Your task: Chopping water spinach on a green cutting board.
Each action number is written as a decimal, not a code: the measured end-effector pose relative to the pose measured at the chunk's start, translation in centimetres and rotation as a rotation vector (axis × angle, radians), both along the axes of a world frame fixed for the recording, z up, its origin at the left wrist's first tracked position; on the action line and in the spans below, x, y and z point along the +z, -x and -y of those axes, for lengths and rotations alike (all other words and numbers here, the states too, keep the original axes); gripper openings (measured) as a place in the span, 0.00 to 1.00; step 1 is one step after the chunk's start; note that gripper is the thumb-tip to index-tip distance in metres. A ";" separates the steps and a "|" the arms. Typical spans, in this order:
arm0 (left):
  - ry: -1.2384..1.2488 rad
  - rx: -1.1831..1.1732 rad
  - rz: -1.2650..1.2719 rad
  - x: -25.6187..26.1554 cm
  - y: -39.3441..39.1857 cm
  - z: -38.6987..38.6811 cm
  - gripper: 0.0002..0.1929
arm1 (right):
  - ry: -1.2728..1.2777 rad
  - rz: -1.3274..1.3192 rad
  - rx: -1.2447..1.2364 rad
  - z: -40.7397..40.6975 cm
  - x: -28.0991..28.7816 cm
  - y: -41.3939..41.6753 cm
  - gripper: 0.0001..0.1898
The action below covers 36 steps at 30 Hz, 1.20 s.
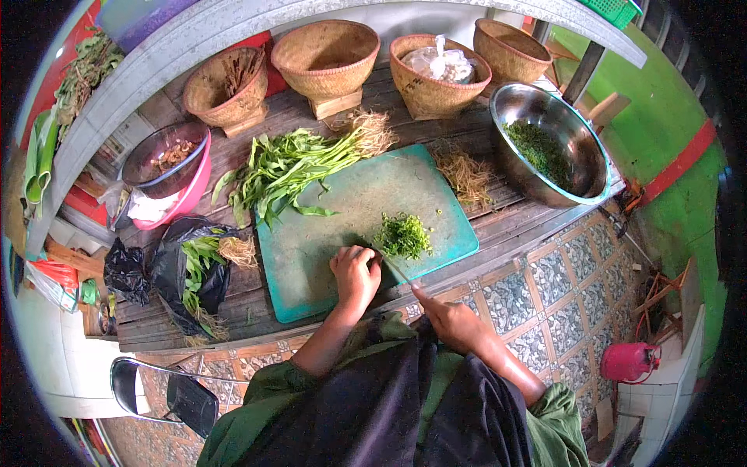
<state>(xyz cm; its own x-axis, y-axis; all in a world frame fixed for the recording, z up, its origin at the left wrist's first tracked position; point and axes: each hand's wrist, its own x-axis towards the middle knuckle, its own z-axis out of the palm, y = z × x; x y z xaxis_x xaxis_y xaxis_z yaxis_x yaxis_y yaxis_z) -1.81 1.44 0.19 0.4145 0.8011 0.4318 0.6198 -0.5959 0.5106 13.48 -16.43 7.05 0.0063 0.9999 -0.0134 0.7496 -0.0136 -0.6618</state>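
Observation:
My right hand [458,324] grips a knife [398,270] by its handle, the thin blade slanting up and left over the near edge of a green cutting board [327,286]. Fingers curled, my left hand [357,280] rests on the board against the blade's far end; whether anything is under those fingers is hidden. A small heap of finely chopped greens [404,236] lies just right of the blade, with a few loose bits around it. Across the board's far left corner lies a bunch of leafy greens [297,166], its pale roots [373,134] pointing right.
Cut-off roots [464,175] lie right of the board, near a steel bowl [589,146] holding chopped greens. Several woven baskets [327,58] line the back. Leftward are a black plastic bag [166,257] with greens and a pink basin [195,192]. A metal beam [192,35] arches overhead.

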 end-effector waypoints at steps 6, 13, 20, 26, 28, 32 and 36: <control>0.006 -0.044 0.034 0.3 0.2 0.2 0.05 | 0.033 -0.041 -0.036 -1.6 -1.1 0.2 0.28; 0.088 -0.010 -0.053 0.0 0.4 -0.1 0.05 | 0.264 0.003 -0.042 0.3 2.0 0.7 0.24; 0.024 -0.034 0.016 0.0 0.5 0.1 0.05 | -0.078 -0.077 -0.042 -1.2 -1.6 0.3 0.25; 0.084 0.001 -0.017 0.0 0.4 0.4 0.06 | 0.248 0.021 -0.063 -0.1 0.9 1.3 0.24; 0.055 -0.025 -0.009 0.0 0.5 0.3 0.06 | 0.128 -0.050 -0.101 -1.5 -0.3 1.5 0.24; 0.036 -0.044 0.029 -0.4 1.1 0.0 0.06 | 0.132 -0.098 -0.070 -1.1 1.2 0.9 0.24; 0.059 -0.003 -0.037 -0.3 0.9 0.3 0.06 | 0.164 -0.072 -0.053 0.0 0.4 1.2 0.23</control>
